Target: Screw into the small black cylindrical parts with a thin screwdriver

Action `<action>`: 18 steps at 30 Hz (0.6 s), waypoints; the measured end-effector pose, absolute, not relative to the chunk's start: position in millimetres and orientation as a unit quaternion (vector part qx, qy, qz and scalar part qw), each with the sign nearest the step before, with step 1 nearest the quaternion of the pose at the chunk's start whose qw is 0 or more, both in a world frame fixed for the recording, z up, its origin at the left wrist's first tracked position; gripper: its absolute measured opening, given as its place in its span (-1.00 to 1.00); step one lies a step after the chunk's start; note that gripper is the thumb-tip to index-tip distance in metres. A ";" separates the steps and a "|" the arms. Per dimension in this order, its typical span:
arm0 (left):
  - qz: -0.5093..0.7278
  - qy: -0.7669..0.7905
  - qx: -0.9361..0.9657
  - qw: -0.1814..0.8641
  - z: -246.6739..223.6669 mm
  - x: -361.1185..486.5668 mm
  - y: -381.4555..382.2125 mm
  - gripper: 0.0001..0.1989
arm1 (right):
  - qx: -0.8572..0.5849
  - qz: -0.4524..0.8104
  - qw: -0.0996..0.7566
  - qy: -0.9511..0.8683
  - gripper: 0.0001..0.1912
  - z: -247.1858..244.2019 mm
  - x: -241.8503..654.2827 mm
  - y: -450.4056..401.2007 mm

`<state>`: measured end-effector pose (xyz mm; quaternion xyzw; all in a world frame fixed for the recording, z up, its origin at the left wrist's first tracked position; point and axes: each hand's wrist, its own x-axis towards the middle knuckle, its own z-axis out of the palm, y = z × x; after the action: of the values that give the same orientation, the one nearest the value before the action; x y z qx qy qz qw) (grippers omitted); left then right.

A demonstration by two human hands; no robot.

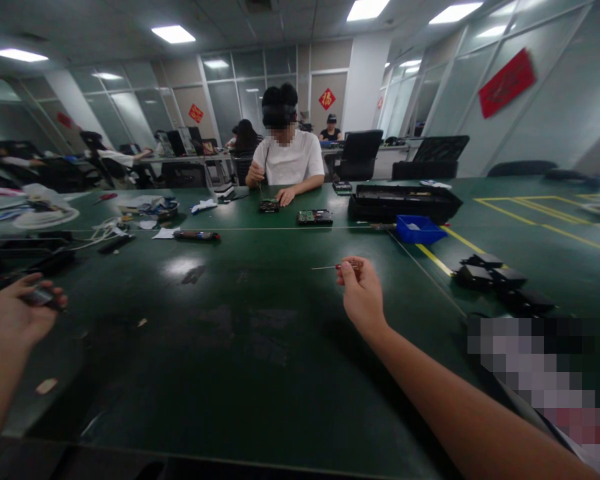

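At the left edge, my left hand (15,313) has its fingers curled round a small dark object (41,295) with a shiny grey face; its kind is blurred and partly covered. My right hand (363,293), right of the middle, pinches a screwdriver (325,268) by its reddish handle. The thin metal shaft points left, held above the green table (190,387) and touching nothing. Farther off, in front of the person opposite, a hard drive (315,217) with a green circuit board lies on the table.
Across the table a person in white (300,160) works on another drive (269,205). A black tray (405,203), a blue bin (420,230) and several black blocks (500,277) are on the right. A dark tool with a long barrel (197,235) and cables (103,231) lie left.
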<state>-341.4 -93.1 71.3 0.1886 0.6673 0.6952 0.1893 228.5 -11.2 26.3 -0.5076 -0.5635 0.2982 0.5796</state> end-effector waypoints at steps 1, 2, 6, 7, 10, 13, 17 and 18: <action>0.703 0.657 0.182 0.203 70.4 -337.9 -89.3 -0.86 | -0.508 0.297 0.580 -0.564 -0.74 26.8 228.3 -11.7; 0.710 0.647 0.178 0.214 69.6 -333.5 -85.0 -0.82 | -0.508 0.296 0.581 -0.563 -0.75 27.5 228.2 -12.2; 0.715 0.621 0.203 0.249 70.0 -302.6 -65.0 -0.75 | -0.514 0.294 0.577 -0.563 -0.75 28.8 228.5 -12.7; 0.716 0.611 0.213 0.263 71.3 -291.7 -59.9 -0.75 | -0.513 0.293 0.578 -0.563 -0.74 28.2 228.8 -12.0; 0.723 0.578 0.235 0.295 77.0 -254.7 -45.6 -0.74 | -0.501 0.295 0.591 -0.559 -0.74 24.4 229.4 -8.5; 0.725 0.545 0.255 0.335 83.2 -213.4 -33.7 -0.70 | -0.491 0.294 0.603 -0.556 -0.75 21.4 228.9 -5.7; 0.713 0.507 0.280 0.396 89.4 -153.8 -20.8 -0.63 | -0.493 0.294 0.600 -0.557 -0.74 22.0 228.7 -6.6; 0.706 0.495 0.294 0.413 90.1 -138.9 -17.8 -0.62 | -0.494 0.293 0.598 -0.559 -0.74 22.6 229.1 -7.3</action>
<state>-138.9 -17.8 90.1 0.2940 0.4950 0.7055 0.4133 229.1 -7.3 22.6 -0.4941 -0.5590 0.2928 0.5980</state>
